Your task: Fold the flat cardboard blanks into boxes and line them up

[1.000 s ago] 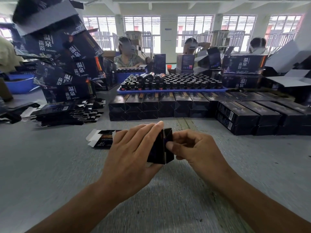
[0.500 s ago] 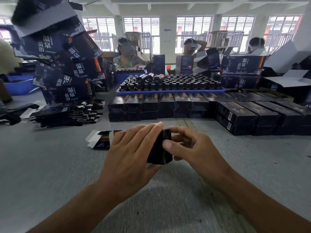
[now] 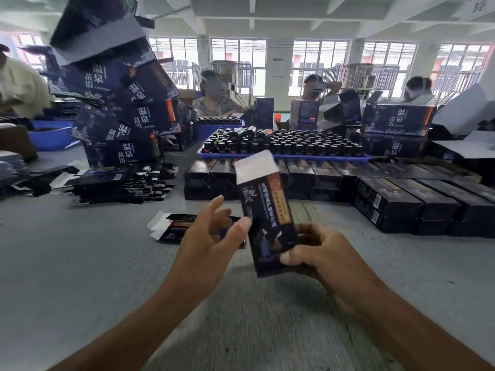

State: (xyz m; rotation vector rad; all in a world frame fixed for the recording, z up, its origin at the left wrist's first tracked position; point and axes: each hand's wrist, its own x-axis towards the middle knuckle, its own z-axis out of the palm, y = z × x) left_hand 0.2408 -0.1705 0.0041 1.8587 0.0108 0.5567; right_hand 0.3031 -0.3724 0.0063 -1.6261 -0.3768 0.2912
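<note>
Box (image 3: 267, 218) print blurred; flat blank (image 3: 171, 226) partly behind hands.

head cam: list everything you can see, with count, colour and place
held box: one, dark blue, white flap up, centre
flat blank: one, dark and white, on table behind left hand
blank pile: many, dark, left
folded boxes: many, black, rows at back and right
bottle tray: one, blue, behind rows
big cartons: several, dark, stacked left
table: grey
left hand: open, thumb touches box
right hand: grip on box's lower end
</note>
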